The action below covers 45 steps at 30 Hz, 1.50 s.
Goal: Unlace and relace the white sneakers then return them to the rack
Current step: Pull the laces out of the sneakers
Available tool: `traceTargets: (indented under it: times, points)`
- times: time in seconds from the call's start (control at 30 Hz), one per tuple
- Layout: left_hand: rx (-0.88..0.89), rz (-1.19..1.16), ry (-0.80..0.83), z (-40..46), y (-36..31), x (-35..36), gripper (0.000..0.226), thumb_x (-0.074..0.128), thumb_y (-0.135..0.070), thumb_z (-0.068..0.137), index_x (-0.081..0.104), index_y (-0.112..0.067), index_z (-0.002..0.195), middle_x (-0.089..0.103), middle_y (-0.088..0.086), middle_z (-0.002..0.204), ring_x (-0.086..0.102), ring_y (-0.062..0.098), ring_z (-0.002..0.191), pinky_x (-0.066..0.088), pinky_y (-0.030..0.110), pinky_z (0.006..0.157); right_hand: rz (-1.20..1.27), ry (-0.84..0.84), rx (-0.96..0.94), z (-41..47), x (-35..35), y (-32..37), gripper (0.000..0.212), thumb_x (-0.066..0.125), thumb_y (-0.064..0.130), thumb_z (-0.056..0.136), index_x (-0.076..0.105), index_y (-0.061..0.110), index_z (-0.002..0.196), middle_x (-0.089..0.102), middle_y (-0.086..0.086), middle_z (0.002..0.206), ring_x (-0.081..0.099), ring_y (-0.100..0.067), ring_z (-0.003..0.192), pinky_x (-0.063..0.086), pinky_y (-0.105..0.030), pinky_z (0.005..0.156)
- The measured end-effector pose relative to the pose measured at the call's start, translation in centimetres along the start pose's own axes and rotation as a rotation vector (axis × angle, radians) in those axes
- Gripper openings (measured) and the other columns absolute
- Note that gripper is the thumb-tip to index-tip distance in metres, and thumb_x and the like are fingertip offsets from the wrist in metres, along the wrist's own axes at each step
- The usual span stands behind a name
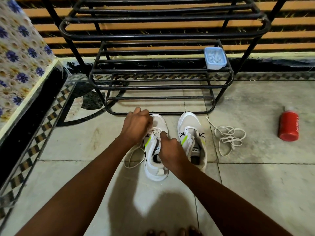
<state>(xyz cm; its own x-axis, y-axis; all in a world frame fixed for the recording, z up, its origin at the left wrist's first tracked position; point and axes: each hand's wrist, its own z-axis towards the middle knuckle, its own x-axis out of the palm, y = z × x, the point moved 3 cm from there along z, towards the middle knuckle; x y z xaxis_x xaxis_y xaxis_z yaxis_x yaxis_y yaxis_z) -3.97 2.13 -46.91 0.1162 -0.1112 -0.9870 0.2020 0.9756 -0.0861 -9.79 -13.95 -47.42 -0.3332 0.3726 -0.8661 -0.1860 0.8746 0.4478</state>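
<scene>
At six o'clock from the rack (153,86), the left hand (136,124) seemingly pinches the limp lace (154,132); the right hand (170,149) grips the light, soft left sneaker (157,167) at its collar; take the lace by its stiff tip.

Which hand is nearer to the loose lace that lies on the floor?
Right. The right hand is on the left sneaker, with the other sneaker between it and the loose lace. The left hand is farther away, at that sneaker's toe end.
</scene>
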Motion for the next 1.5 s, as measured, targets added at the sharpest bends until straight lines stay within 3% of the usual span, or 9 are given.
traceTargets:
  times: [0.3,0.47,0.57,0.67,0.83,0.9,1.03,1.23,1.5]
  points:
    - [-0.244,-0.65,-0.386,-0.5,0.4,-3.1,0.028,0.039,0.005,0.073,0.05,-0.015,0.088,0.066,0.006,0.088,0.064,0.026,0.084,0.055,0.039,0.072,-0.038,0.001,0.042,0.9,1.1,-0.9,0.035,0.046,0.006,0.089,0.046,0.005,0.125,0.061,-0.019,0.117,0.061,-0.043,0.109,0.049,-0.045,0.091]
    - [-0.613,-1.246,-0.687,0.7,2.2,-2.7,0.02,0.035,-0.003,0.103,0.043,-0.018,0.092,0.053,0.008,0.074,0.056,0.021,0.052,0.052,0.037,0.051,-0.083,0.02,0.07,1.0,1.1,-1.1,0.034,0.051,0.003,0.088,0.049,0.0,0.122,0.062,-0.02,0.117,0.062,-0.041,0.11,0.05,-0.042,0.092]
    - [-0.544,-0.969,-0.796,1.2,3.4,-5.3,0.01,0.04,-0.015,0.102,0.045,-0.019,0.094,0.055,0.01,0.08,0.052,0.024,0.067,0.048,0.041,0.064,-0.108,0.044,0.08,1.0,1.1,-1.1,0.034,0.054,0.003,0.089,0.05,-0.002,0.122,0.063,-0.021,0.118,0.063,-0.039,0.111,0.051,-0.041,0.093]
    - [-0.298,-0.729,-0.617,1.5,4.2,-7.5,0.012,0.044,-0.012,0.107,0.049,-0.01,0.096,0.063,0.005,0.081,0.06,0.017,0.074,0.047,0.032,0.07,-0.112,0.048,0.103,1.1,1.2,-1.2,0.034,0.054,0.003,0.088,0.051,-0.002,0.122,0.064,-0.021,0.119,0.064,-0.04,0.111,0.052,-0.041,0.091]
    - [-0.218,-0.691,0.036,-0.6,3.2,-3.0,0.01,0.06,-0.02,0.079,0.063,-0.024,0.088,0.071,-0.01,0.084,0.068,0.009,0.082,0.058,0.042,0.082,-0.147,0.061,0.055,0.8,0.4,-0.2,0.034,0.057,0.005,0.089,0.05,0.002,0.122,0.064,-0.016,0.119,0.063,-0.037,0.114,0.051,-0.042,0.091]
    - [-0.247,-0.742,0.224,-2.3,2.8,-0.5,0.037,0.074,-0.037,0.063,0.069,-0.028,0.099,0.069,-0.016,0.103,0.068,0.006,0.097,0.058,0.039,0.091,-0.121,0.011,0.029,1.0,0.0,-0.1,0.04,0.06,0.01,0.085,0.048,0.005,0.123,0.062,-0.018,0.116,0.062,-0.039,0.111,0.052,-0.043,0.089]
    - [-0.271,-0.768,0.502,-3.8,2.3,2.1,0.093,0.091,-0.017,0.062,0.052,-0.025,0.146,0.048,-0.008,0.139,0.052,0.011,0.129,0.045,0.024,0.105,-0.067,-0.108,-0.098,2.9,-1.1,0.0,0.039,0.063,0.024,0.083,0.058,0.007,0.118,0.053,-0.019,0.115,0.054,-0.039,0.104,0.045,-0.045,0.097]
    - [-0.187,-0.536,0.629,-3.7,2.2,2.6,0.141,0.09,-0.074,0.046,0.024,-0.031,0.163,-0.002,-0.025,0.169,0.015,0.004,0.155,0.016,0.037,0.126,-0.051,0.114,-0.068,7.1,-0.6,-0.2,0.052,0.053,0.03,0.068,0.071,0.012,0.113,0.054,-0.016,0.118,0.06,-0.037,0.112,0.05,-0.043,0.1]
    - [-0.076,-0.202,0.558,-3.9,0.7,3.4,0.135,0.07,-0.09,0.061,0.01,-0.028,0.165,-0.002,-0.015,0.173,0.004,0.007,0.158,0.014,0.053,0.126,-0.053,0.218,-0.05,10.3,2.0,-2.0,0.035,0.043,0.031,0.056,0.058,0.028,0.087,0.056,-0.013,0.112,0.053,-0.035,0.109,0.051,-0.045,0.092]
